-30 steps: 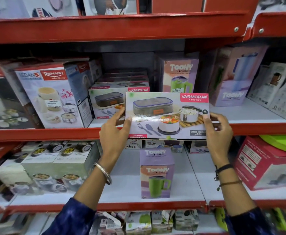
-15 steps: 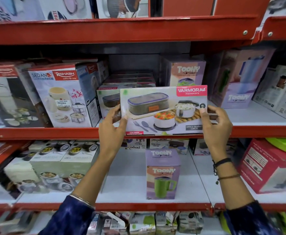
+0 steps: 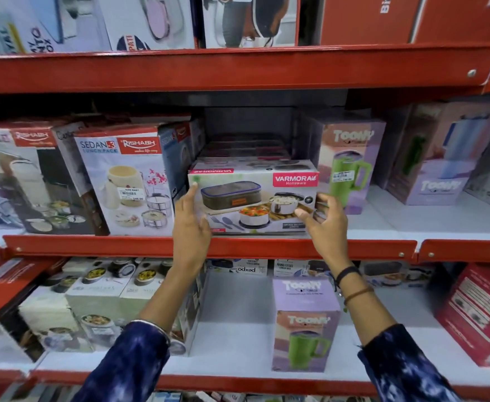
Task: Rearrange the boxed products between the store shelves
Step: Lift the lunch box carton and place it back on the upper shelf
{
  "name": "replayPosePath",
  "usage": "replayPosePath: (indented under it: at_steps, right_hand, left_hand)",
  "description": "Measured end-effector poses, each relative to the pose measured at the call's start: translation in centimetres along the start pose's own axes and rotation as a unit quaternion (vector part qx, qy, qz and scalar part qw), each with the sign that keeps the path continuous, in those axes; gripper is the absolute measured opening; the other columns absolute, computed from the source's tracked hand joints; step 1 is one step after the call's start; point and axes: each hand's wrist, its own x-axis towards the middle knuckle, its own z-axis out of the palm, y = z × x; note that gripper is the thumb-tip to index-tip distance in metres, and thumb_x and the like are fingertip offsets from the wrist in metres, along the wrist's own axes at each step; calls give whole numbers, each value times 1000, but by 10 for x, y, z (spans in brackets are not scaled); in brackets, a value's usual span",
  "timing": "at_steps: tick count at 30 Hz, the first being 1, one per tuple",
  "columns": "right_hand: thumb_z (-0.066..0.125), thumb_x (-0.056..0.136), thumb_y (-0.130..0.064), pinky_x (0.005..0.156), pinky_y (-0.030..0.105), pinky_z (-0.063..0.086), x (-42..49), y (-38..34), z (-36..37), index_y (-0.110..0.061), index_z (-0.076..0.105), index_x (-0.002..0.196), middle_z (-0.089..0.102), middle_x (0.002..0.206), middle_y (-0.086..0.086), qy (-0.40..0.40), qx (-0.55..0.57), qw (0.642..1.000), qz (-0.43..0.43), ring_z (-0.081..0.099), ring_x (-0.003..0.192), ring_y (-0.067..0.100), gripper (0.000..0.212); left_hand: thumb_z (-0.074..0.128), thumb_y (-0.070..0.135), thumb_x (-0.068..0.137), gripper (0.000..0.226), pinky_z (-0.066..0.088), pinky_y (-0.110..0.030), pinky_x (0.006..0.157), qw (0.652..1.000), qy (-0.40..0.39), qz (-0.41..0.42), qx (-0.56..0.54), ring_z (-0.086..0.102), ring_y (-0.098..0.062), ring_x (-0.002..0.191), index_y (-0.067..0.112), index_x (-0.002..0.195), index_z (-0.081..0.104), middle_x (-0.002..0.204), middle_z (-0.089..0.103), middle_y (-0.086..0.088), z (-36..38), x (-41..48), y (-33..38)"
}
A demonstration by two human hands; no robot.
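Observation:
A Varmora lunch-box carton stands on the middle red shelf, front face toward me, in the gap between the Rishabh Sedan-3 box and a purple Toony mug box. More flat cartons are stacked behind it. My left hand is at the carton's left edge, fingers straight, one fingertip touching its top corner. My right hand hovers at the carton's right end with fingers spread and nothing gripped.
A second Toony mug box stands alone on the lower shelf, with white bare shelf around it. Lunch-pack boxes fill the lower left, and a red carton lies at the lower right. A larger Toony box stands at the middle right.
The Varmora carton went from held in front of the shelf to standing on it in the gap. Both hands have loosened from its ends, and the view moved closer.

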Motion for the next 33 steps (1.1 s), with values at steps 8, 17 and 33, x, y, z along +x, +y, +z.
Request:
replayPosePath:
  at_steps: [8, 17, 33]
  right_hand:
    - [75, 77, -28, 90, 43, 54, -4, 11, 17, -15, 52, 110, 60, 115, 4, -13, -36, 999, 2, 60, 102, 18, 42]
    - [73, 77, -36, 84, 40, 51, -4, 9, 13, -12, 50, 107, 60, 113, 6, -21, -145, 989, -19, 57, 101, 22, 44]
    - [47, 90, -43, 88, 28, 45, -146, 100, -58, -20, 54, 107, 56, 105, 5, 30, -17, 997, 64, 55, 94, 11, 29]
  left_hand:
    - [57, 7, 90, 62, 38, -27, 94, 999, -8, -17, 32, 44, -30, 114, 14, 143, 27, 135, 34, -20, 10, 2, -19]
    - [47, 28, 96, 59, 19, -57, 114, 992, -16, -39, 122, 8, -42, 141, 1, 143, 23, 152, 7, -30, 32, -15, -12]
    - [46, 39, 90, 52, 25, -32, 112, 976, -197, -16, -93, 23, -16, 134, 6, 129, 37, 139, 26, -12, 92, -177, -16]
